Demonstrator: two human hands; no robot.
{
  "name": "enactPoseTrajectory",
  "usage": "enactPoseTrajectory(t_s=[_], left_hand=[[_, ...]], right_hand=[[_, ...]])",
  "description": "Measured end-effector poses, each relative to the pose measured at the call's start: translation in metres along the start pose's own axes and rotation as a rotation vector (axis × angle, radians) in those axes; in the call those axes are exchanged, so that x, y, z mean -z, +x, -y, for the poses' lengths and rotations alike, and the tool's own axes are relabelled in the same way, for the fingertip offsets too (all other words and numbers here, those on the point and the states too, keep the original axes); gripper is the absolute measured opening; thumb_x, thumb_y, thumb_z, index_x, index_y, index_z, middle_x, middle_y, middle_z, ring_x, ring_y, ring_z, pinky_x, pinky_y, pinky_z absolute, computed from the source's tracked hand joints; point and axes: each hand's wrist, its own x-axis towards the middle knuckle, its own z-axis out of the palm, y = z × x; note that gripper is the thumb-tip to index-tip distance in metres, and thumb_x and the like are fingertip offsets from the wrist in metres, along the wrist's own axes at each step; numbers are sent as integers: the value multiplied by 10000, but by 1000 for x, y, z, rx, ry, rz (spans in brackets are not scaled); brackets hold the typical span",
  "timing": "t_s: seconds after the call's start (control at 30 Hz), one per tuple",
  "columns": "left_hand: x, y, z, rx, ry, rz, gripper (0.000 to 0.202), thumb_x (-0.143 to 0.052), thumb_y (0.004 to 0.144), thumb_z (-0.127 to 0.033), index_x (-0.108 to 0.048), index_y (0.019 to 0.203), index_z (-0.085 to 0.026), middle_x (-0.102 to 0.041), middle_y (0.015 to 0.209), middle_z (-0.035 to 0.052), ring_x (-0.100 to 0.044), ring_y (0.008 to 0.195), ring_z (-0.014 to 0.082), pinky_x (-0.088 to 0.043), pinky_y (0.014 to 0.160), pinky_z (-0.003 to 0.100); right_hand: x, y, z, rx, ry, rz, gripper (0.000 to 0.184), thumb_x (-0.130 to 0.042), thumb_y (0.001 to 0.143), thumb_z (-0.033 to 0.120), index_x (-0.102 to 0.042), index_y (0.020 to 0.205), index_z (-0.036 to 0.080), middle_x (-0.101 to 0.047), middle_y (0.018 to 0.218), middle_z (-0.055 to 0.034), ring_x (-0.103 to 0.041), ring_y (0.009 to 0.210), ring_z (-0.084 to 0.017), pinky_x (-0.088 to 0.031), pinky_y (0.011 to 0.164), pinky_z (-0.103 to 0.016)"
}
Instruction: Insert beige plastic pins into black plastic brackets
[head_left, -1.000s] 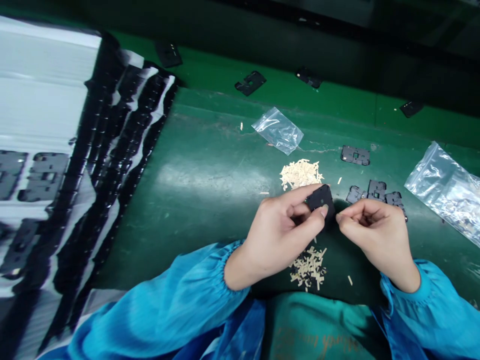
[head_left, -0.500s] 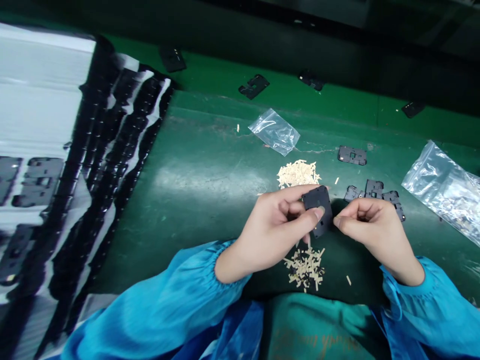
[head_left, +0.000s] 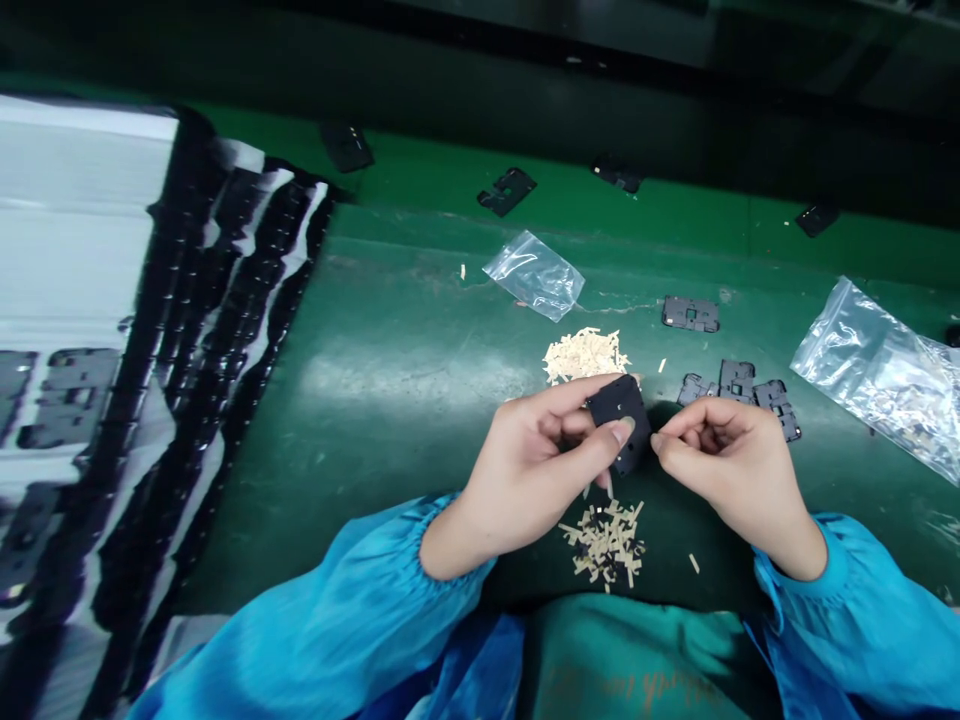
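Observation:
My left hand (head_left: 536, 460) grips a flat black plastic part (head_left: 622, 412), thumb on its face and fingers behind it. Close to the part's right edge is my right hand (head_left: 724, 465), its thumb and forefinger pinched together; whatever is between them, if anything, is too small to make out. Below the held part lies a pile of small pale strips with dark bits (head_left: 606, 545). Another pile of pale strips (head_left: 583, 355) sits just beyond my left hand. Several black plastic parts (head_left: 739, 382) lie behind my right hand.
A small clear zip bag (head_left: 535, 274) lies further back. To the right is a larger clear bag (head_left: 885, 375) with small pieces inside. Stacked black trays (head_left: 225, 290) stand at the left. More black parts (head_left: 508, 191) rest along the back of the green table (head_left: 390, 340).
The view has shifted slightly, so most things sit a little lower or further left. Both hands keep nearly the same pose, the left still holding the black plastic part.

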Motion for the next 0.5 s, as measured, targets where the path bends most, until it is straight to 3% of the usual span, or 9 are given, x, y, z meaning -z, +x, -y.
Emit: enactPoseTrajectory(t_s=[0.5], left_hand=[[2, 4, -3, 19, 37, 19, 356, -738, 825, -218, -720, 1164, -111, -664, 553, -48, -581, 407, 88, -524, 418, 178]], right_hand=[[3, 4, 1, -2, 60, 18, 158, -778, 679, 319, -712, 681, 176, -577, 559, 25, -455, 502, -93, -350, 469, -233]])
